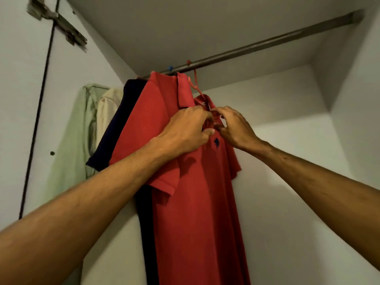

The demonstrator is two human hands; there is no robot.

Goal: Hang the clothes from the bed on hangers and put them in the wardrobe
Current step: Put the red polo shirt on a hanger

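Note:
A red polo shirt [201, 202] with a small dark chest logo hangs on a red hanger [195, 83] hooked over the metal wardrobe rail [267, 43]. My left hand [185, 130] and my right hand [232, 127] both pinch the shirt's button placket just below the collar. To its left on the same rail hang a second red polo [148, 112] and a dark navy shirt [115, 128]. A blue hanger hook [169, 68] shows on the rail.
A pale green shirt [72, 145] and a cream shirt [107, 112] hang at the far left against the wardrobe's side wall. A door hinge [55, 19] sits at the upper left. The rail's right half carries nothing.

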